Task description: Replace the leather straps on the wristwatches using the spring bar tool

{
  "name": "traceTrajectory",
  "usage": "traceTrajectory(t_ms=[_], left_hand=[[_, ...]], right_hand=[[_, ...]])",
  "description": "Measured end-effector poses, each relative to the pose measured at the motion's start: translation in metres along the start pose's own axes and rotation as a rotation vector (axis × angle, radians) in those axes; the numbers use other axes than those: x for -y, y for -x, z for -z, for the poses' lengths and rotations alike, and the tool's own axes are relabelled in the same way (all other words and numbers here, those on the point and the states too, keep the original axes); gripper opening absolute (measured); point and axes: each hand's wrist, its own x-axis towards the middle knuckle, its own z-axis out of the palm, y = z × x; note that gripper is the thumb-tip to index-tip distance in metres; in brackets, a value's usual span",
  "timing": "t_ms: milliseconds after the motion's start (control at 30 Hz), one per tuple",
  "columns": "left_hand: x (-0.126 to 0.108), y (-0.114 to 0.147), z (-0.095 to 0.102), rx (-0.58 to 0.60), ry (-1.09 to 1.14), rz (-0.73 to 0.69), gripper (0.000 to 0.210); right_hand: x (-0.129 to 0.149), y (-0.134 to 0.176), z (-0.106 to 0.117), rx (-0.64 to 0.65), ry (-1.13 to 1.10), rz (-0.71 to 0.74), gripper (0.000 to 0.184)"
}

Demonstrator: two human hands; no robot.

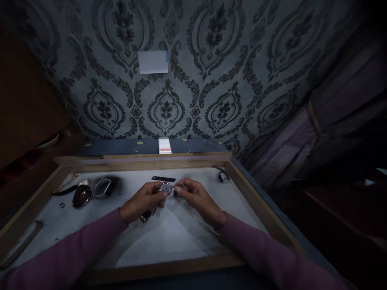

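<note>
A round watch (166, 188) with a silvery bezel is held face up between the thumb and fingers of my left hand (143, 201). Below that hand, a dark strap piece with a shiny buckle (145, 216) shows; whether it joins the watch I cannot tell. My right hand (198, 199) is closed in a pinch at the watch's right edge. A thin pale pin-like tool (183, 185) sticks up from its fingers. Beside the fingertips is a small dark piece (175, 193), too small to name. Just beyond the watch lies a flat dark strap-like strip (163, 179).
A wooden-rimmed tray (169, 266) with a white base surrounds the work. At its left lie several watches, including a dark-strapped one (81, 196), and a small black ring (62, 205). Another watch (223, 176) sits back right. A small box (165, 146) stands behind the rim.
</note>
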Motion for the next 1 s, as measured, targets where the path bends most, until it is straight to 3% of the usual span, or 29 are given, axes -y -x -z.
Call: traceTrajectory(t_ms=[200, 500, 800, 1000], left_hand=[[0.009, -0.001, 0.003, 0.100, -0.181, -0.056, 0.034], [0.007, -0.003, 0.019, 0.009, -0.327, -0.057, 0.043], [0.012, -0.005, 0.015, -0.001, -0.549, -0.114, 0.037], [0.008, 0.000, 0.019, -0.033, -0.534, -0.145, 0.032]], right_hand=[[0.000, -0.004, 0.005, 0.033, -0.018, 0.010, 0.036], [0.001, -0.017, 0.042, -0.109, 0.366, 0.166, 0.022], [-0.002, -0.011, 0.039, -0.066, 0.811, 0.179, 0.004], [-0.010, -0.014, 0.034, -0.009, 0.987, 0.140, 0.011]])
